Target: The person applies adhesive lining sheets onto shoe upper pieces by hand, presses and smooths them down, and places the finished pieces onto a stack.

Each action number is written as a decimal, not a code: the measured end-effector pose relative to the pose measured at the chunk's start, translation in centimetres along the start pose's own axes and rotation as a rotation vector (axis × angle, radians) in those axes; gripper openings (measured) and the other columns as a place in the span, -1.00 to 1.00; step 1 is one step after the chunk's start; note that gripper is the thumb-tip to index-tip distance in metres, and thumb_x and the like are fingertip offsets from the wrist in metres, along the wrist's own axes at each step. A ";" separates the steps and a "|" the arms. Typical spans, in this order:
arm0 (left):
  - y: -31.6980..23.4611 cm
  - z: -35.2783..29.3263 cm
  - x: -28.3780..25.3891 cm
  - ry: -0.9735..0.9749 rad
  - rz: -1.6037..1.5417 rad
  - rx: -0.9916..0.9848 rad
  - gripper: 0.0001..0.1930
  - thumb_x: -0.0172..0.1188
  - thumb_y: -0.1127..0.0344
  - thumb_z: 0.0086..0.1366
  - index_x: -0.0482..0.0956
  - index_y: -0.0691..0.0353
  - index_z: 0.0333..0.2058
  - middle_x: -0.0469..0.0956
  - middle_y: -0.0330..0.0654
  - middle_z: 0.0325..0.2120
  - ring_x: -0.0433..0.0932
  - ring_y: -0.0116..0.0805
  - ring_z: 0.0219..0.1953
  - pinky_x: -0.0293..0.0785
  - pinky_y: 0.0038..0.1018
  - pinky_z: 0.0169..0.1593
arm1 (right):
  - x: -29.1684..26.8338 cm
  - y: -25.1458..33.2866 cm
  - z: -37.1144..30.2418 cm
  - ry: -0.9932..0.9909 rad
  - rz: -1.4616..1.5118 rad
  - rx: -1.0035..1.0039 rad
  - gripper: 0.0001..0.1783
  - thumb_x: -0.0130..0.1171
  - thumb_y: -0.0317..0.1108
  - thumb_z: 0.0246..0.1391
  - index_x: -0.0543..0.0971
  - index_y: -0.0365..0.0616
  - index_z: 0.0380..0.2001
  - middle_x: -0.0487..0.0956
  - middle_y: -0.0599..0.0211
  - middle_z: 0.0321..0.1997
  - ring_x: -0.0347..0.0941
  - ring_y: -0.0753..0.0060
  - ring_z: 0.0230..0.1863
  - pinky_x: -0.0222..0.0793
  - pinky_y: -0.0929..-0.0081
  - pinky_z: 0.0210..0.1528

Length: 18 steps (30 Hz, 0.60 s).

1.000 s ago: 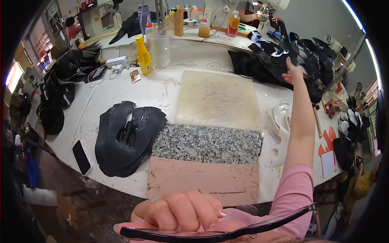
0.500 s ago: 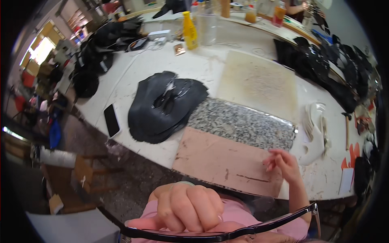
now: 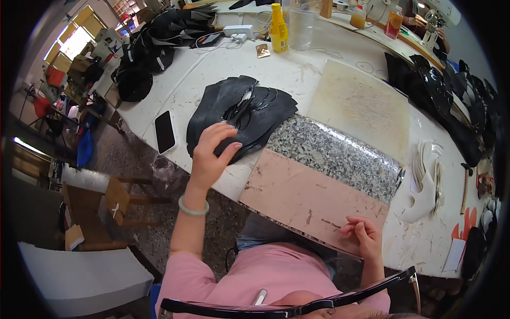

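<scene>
My left hand [image 3: 210, 154], with a pale bangle [image 3: 194, 211] on its wrist, hovers at the near edge of a stack of black leather-like pieces [image 3: 210, 101]. Its thumb and fingers are apart, and nothing shows between them. Loosely bent, the fingers of my right hand [image 3: 365, 236] rest over or just above the right end of a pinkish board [image 3: 297, 186]; I see nothing held there. That board lies along the near side of a speckled granite slab [image 3: 329, 151]. Whether the left fingertips touch the black pieces is unclear.
A phone [image 3: 164, 133] lies left of the stack. Beyond the slab is a yellowish cutting mat [image 3: 361, 101]. White curved templates [image 3: 425, 186] and a hammer [image 3: 466, 186] lie at the right. A yellow bottle [image 3: 278, 29] stands at the back, near a power strip [image 3: 238, 30]. More black pieces [image 3: 425, 90] are heaped far right.
My left hand has gone from close in front of my glasses, fingers curled, out to the black stack, and has opened. My right hand stays by the board's right end. The view has shifted.
</scene>
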State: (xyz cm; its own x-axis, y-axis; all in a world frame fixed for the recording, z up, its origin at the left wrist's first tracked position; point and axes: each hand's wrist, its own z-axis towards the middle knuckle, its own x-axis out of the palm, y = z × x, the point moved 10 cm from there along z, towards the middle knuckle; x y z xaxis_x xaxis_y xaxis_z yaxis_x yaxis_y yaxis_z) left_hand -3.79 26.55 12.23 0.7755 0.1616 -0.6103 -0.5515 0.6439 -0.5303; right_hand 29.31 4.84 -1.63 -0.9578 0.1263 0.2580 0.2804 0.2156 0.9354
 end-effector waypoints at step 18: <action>-5.9 5.2 -0.5 -0.178 0.256 0.071 -0.74 0.09 0.51 0.35 0.55 0.44 -0.02 0.64 0.04 -0.15 0.66 -0.22 -0.19 0.56 -0.43 -0.16 | -7.9 8.1 -3.9 -0.423 -0.447 -0.330 -0.79 0.12 -0.39 0.24 0.61 -0.33 -0.19 0.67 0.35 -0.38 0.54 0.62 -0.37 0.45 0.62 -0.28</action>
State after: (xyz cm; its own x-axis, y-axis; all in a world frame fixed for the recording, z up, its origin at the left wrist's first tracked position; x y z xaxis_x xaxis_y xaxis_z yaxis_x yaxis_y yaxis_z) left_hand 0.66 26.61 18.70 0.6595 0.4492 -0.6028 -0.7177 0.6148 -0.3270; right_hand 38.93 1.84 4.88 -0.8513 0.4751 -0.2225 -0.2329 0.0377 0.9718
